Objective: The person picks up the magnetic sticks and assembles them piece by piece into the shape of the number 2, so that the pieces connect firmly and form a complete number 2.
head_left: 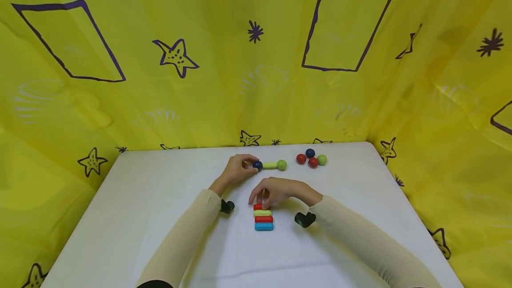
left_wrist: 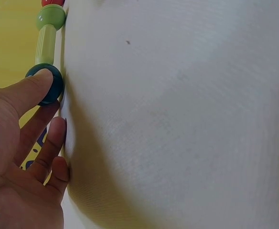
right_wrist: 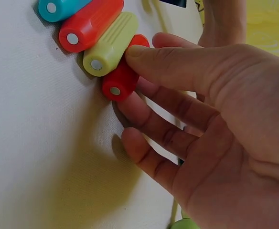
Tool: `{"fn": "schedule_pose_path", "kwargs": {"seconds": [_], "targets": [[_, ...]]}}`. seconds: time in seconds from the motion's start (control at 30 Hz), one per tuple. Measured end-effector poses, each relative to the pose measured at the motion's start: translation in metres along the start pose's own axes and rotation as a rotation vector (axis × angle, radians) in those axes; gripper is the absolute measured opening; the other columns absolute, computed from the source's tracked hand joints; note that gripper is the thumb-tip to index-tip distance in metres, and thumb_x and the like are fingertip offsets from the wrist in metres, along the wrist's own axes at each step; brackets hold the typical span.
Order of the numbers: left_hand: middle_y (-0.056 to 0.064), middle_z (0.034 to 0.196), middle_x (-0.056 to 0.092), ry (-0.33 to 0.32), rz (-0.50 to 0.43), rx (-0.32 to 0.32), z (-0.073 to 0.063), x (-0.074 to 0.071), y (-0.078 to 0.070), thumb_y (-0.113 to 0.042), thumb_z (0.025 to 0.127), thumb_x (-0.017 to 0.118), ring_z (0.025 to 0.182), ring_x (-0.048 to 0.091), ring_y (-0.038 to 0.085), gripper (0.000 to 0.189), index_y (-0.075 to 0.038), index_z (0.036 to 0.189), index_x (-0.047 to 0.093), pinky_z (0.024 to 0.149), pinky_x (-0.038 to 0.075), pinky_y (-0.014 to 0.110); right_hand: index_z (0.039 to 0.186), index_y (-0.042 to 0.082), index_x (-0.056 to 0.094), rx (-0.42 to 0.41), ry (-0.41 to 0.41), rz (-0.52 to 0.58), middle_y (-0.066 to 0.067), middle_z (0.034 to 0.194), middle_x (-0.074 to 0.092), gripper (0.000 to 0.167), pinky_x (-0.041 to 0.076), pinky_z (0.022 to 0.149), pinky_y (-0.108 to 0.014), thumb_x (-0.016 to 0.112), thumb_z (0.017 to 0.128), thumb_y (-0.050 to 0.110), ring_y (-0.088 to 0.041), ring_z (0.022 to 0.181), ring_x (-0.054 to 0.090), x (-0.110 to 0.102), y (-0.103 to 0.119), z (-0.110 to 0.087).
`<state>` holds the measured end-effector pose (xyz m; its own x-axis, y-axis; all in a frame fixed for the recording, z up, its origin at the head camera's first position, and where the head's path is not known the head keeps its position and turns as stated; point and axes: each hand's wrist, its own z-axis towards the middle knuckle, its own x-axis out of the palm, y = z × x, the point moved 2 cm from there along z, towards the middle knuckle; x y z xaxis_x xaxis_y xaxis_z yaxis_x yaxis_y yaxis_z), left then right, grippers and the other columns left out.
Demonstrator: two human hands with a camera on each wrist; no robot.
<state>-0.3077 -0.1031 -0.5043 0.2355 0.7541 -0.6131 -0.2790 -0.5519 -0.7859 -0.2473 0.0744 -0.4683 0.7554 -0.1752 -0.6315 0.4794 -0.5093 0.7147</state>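
Note:
In the head view my left hand (head_left: 236,170) pinches a dark blue ball (head_left: 258,165) between thumb and fingers. A yellow-green magnetic rod (head_left: 270,165) joins that ball to a light green ball (head_left: 282,165), all lying on the table. Nearer to me, my right hand (head_left: 278,188) holds the farthest rod of a short row, a red rod (right_wrist: 120,85) with a metal disc in its end. Its thumb lies on top, with fingers at the far side. Beside it in the row are a yellow-green rod (right_wrist: 112,44), another red rod (right_wrist: 91,26) and a light blue rod (right_wrist: 65,7).
Behind and to the right sit several loose balls, including a red ball (head_left: 301,158), a blue ball (head_left: 310,153) and a green ball (head_left: 322,159). A white cloth covers the table (head_left: 160,199). Yellow patterned curtain (head_left: 224,101) hangs along the back and sides.

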Motion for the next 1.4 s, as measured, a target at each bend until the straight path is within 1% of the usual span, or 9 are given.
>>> {"fn": "schedule_pose_path", "kwargs": {"seconds": [0.17, 0.3, 0.4, 0.6, 0.73, 0.9, 0.97, 1.17, 1.4], "targets": [[0.005, 0.109, 0.075, 0.002, -0.006, -0.015, -0.001, 0.002, 0.0, -0.013, 0.091, 0.08, 0.079, 0.058, 0.016, 0.029, -0.012, 0.12, 0.076, 0.071, 0.047, 0.025, 0.113, 0.019, 0.079, 0.013, 0.0, -0.027, 0.006, 0.091, 0.066, 0.03, 0.049, 0.078, -0.023, 0.073, 0.092, -0.001, -0.008, 0.081, 0.056, 0.002, -0.002, 0.001], [0.006, 0.107, 0.076, -0.013, 0.011, 0.013, -0.001, 0.002, -0.001, -0.011, 0.09, 0.08, 0.077, 0.058, 0.014, 0.029, -0.011, 0.118, 0.077, 0.069, 0.047, 0.025, 0.109, 0.018, 0.078, 0.001, 0.007, -0.042, 0.008, 0.089, 0.065, 0.027, 0.049, 0.077, -0.022, 0.073, 0.091, -0.001, -0.006, 0.08, 0.055, 0.002, -0.003, 0.001], [0.006, 0.105, 0.076, -0.023, 0.023, 0.043, 0.0, 0.002, -0.001, -0.01, 0.089, 0.08, 0.075, 0.058, 0.013, 0.029, -0.01, 0.117, 0.077, 0.067, 0.046, 0.024, 0.108, 0.016, 0.077, -0.01, 0.001, -0.041, 0.007, 0.089, 0.066, 0.024, 0.049, 0.077, -0.023, 0.073, 0.091, -0.001, -0.007, 0.08, 0.056, 0.002, -0.004, 0.001], [0.008, 0.106, 0.076, -0.02, 0.024, 0.053, 0.001, 0.001, -0.002, -0.01, 0.089, 0.08, 0.074, 0.057, 0.012, 0.029, -0.009, 0.118, 0.076, 0.066, 0.045, 0.024, 0.108, 0.015, 0.074, 0.007, -0.022, -0.027, 0.001, 0.091, 0.067, 0.022, 0.05, 0.076, -0.022, 0.072, 0.091, 0.001, -0.006, 0.077, 0.056, 0.002, -0.005, -0.001], [0.008, 0.108, 0.076, -0.017, 0.031, 0.046, 0.0, 0.001, -0.003, -0.01, 0.089, 0.08, 0.074, 0.057, 0.012, 0.029, -0.009, 0.119, 0.076, 0.067, 0.045, 0.024, 0.11, 0.014, 0.073, 0.009, -0.05, 0.008, 0.002, 0.092, 0.068, 0.022, 0.051, 0.078, -0.023, 0.072, 0.092, 0.001, -0.007, 0.078, 0.059, 0.002, -0.005, -0.005], [0.008, 0.108, 0.076, -0.013, 0.033, 0.035, -0.001, 0.001, -0.004, -0.011, 0.09, 0.08, 0.076, 0.058, 0.013, 0.029, -0.009, 0.119, 0.076, 0.069, 0.047, 0.024, 0.112, 0.015, 0.073, -0.004, -0.1, 0.03, 0.003, 0.095, 0.069, 0.022, 0.053, 0.083, -0.025, 0.072, 0.093, 0.003, -0.009, 0.085, 0.062, -0.002, -0.007, -0.012], [0.008, 0.108, 0.076, -0.008, 0.031, 0.03, -0.001, 0.0, -0.004, -0.011, 0.09, 0.08, 0.078, 0.059, 0.014, 0.029, -0.009, 0.118, 0.076, 0.07, 0.048, 0.025, 0.111, 0.016, 0.073, -0.001, -0.125, 0.047, 0.002, 0.097, 0.07, 0.021, 0.053, 0.083, -0.026, 0.072, 0.094, 0.004, -0.01, 0.086, 0.063, -0.004, -0.01, -0.015], [0.008, 0.11, 0.076, -0.001, 0.036, 0.032, -0.001, 0.0, -0.005, -0.012, 0.09, 0.081, 0.08, 0.061, 0.014, 0.03, -0.009, 0.119, 0.076, 0.073, 0.049, 0.026, 0.111, 0.015, 0.071, 0.026, -0.186, 0.157, -0.001, 0.099, 0.071, 0.019, 0.057, 0.078, -0.03, 0.071, 0.095, 0.004, -0.017, 0.082, 0.069, -0.012, -0.018, -0.028], [0.008, 0.11, 0.076, -0.004, 0.056, 0.031, 0.0, 0.0, -0.006, -0.011, 0.089, 0.081, 0.083, 0.061, 0.015, 0.03, -0.008, 0.118, 0.076, 0.076, 0.049, 0.028, 0.114, 0.014, 0.071, 0.037, -0.268, 0.245, -0.004, 0.1, 0.073, 0.021, 0.057, 0.075, -0.037, 0.069, 0.096, 0.006, -0.024, 0.083, 0.07, -0.017, -0.03, -0.044]]}}
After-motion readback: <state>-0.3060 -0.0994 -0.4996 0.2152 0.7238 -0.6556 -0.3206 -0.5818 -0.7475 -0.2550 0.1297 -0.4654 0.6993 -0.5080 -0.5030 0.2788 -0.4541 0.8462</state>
